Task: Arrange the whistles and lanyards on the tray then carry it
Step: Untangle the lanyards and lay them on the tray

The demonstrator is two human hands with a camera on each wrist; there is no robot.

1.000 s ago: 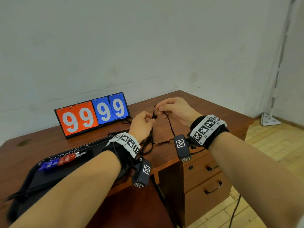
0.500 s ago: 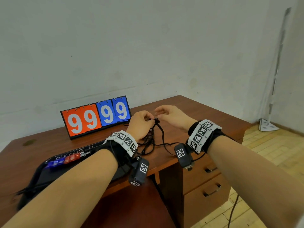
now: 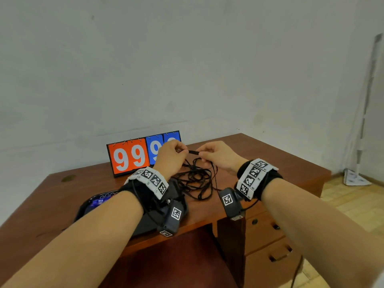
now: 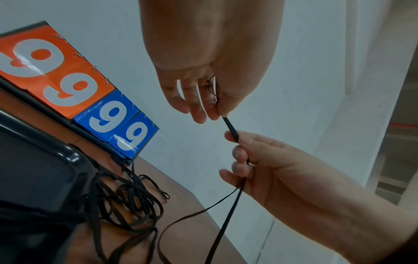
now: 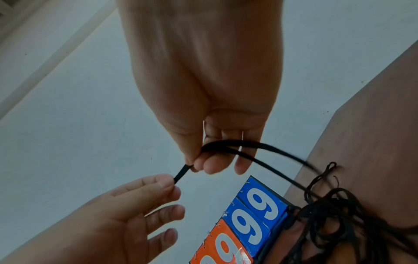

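The right hand pinched a flat black lanyard strap between thumb and curled fingers, above the flip scoreboard with blue and orange number cards. The left hand, to the left of the scoreboard, pinched the strap's short end at its fingertips. Two lengths of strap ran from the right hand toward a tangled heap of black lanyards lying on the brown wooden desk, just right of the scoreboard.
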